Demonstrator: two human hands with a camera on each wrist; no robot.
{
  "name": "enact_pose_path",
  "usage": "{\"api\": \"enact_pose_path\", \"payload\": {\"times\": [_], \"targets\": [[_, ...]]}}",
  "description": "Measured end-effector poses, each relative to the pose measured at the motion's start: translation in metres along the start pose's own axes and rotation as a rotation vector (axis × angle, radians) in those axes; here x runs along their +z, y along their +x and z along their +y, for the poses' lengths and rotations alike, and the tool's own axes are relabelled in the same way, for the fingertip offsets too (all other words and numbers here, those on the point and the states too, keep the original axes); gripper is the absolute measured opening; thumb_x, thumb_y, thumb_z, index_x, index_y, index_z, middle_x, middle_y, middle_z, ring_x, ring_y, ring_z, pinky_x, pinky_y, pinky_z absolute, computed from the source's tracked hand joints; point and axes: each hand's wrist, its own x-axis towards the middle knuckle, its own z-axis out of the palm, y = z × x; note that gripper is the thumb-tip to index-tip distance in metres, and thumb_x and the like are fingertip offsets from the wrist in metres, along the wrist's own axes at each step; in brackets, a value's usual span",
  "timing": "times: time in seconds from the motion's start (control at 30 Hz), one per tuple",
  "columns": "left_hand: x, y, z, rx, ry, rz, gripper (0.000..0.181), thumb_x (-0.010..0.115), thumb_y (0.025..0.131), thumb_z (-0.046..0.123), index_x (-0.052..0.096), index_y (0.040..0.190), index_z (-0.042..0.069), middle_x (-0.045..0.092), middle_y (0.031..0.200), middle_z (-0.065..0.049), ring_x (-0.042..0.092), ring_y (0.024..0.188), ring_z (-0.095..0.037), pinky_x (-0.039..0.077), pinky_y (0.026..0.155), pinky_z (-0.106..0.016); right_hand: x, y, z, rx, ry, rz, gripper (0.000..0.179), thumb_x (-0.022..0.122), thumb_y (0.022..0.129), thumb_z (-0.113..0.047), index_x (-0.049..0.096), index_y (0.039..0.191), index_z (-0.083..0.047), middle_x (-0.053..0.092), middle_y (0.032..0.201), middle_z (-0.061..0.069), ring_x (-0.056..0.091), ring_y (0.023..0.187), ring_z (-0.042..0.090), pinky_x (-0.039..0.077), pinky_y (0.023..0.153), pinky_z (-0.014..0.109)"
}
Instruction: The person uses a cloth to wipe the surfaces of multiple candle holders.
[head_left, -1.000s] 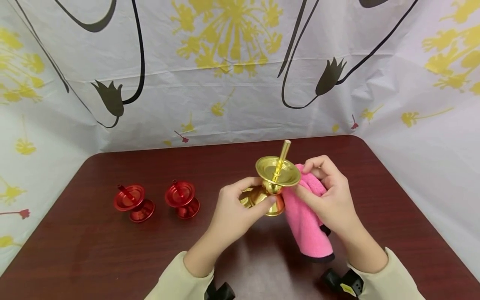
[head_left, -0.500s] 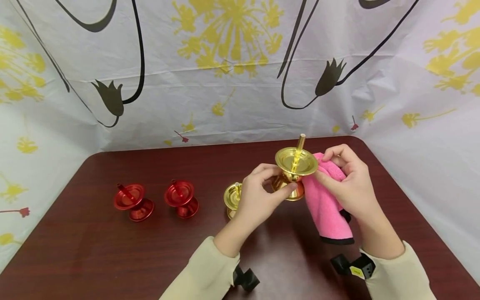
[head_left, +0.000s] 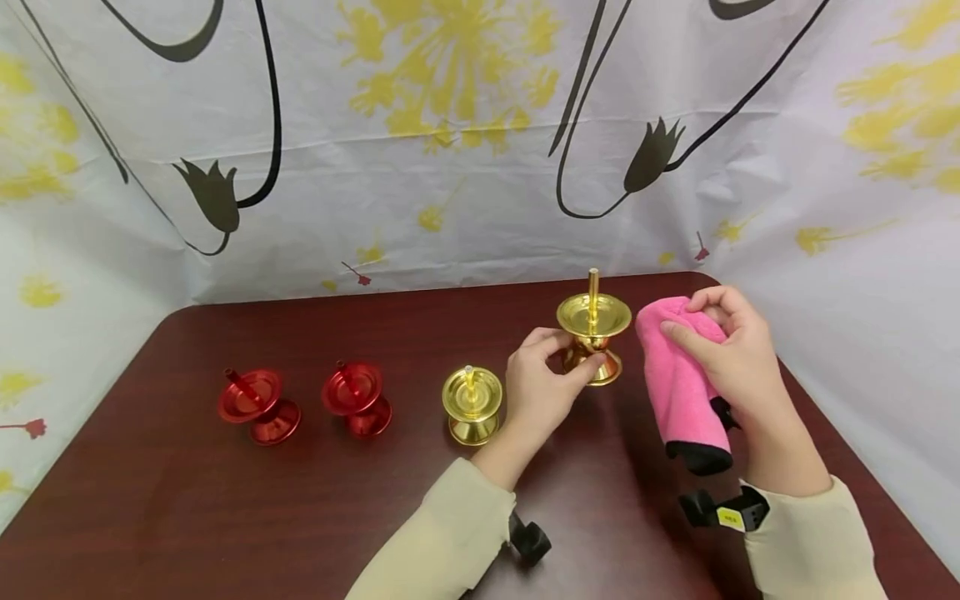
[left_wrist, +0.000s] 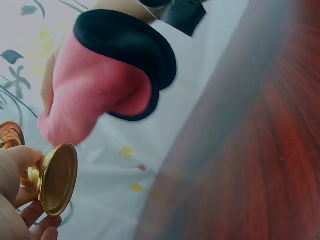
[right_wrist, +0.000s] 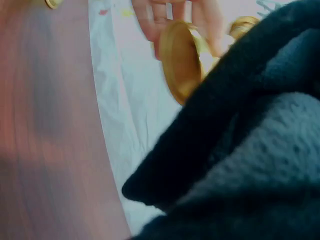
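Observation:
My left hand [head_left: 543, 379] pinches the waist of a shiny gold candle holder [head_left: 594, 317], which has a dish and a thin upright rod. The holder is nearly upright and off the table; the underside of its base [left_wrist: 59, 180] shows in the left wrist view. To its right, my right hand [head_left: 731, 354] grips a pink cloth [head_left: 678, 375] with a black edge. The cloth hangs apart from the holder by a small gap. In the right wrist view the cloth's dark side [right_wrist: 270, 150] covers much of the frame and hides part of the holder.
A second gold candle holder [head_left: 472, 404] stands on the dark red table [head_left: 187, 508], left of my left hand. Two red candle holders [head_left: 356, 398] stand farther left. Behind the table hangs a white patterned sheet [head_left: 360, 183].
Both hands have moved right and away from me. The cloth has come away from the gold holder, which is now more upright. The second gold holder has come into full view.

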Motion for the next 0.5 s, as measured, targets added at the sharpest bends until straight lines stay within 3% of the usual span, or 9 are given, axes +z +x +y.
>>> {"api": "enact_pose_path", "payload": {"times": [0.1, 0.33, 0.5], "targets": [[0.006, 0.003, -0.012, -0.045, 0.058, 0.008, 0.03, 0.086, 0.076, 0.03, 0.079, 0.1, 0.013, 0.07, 0.099, 0.003, 0.068, 0.086, -0.016, 0.054, 0.072, -0.025, -0.009, 0.004, 0.006, 0.063, 0.018, 0.055, 0.028, 0.074, 0.087, -0.006, 0.052, 0.101, -0.016, 0.062, 0.075, -0.01, 0.057, 0.049, 0.006, 0.049, 0.046, 0.017], [0.024, 0.009, -0.032, -0.097, 0.221, -0.046, 0.028, 0.085, 0.076, 0.036, 0.08, 0.098, 0.019, 0.071, 0.1, 0.008, 0.067, 0.091, -0.013, 0.053, 0.077, -0.028, -0.036, 0.008, 0.016, 0.088, 0.018, 0.132, 0.029, 0.074, 0.086, -0.004, 0.052, 0.099, -0.016, 0.062, 0.07, -0.012, 0.055, 0.047, 0.006, 0.048, 0.045, 0.016], [0.027, 0.014, -0.037, -0.104, 0.308, -0.102, 0.029, 0.086, 0.076, 0.038, 0.08, 0.099, 0.022, 0.071, 0.101, 0.009, 0.068, 0.094, -0.015, 0.054, 0.081, -0.032, -0.053, 0.014, 0.027, 0.118, -0.21, 0.115, 0.026, 0.073, 0.089, -0.011, 0.051, 0.098, -0.02, 0.061, 0.073, -0.02, 0.053, 0.05, 0.004, 0.046, 0.046, 0.016]]}}
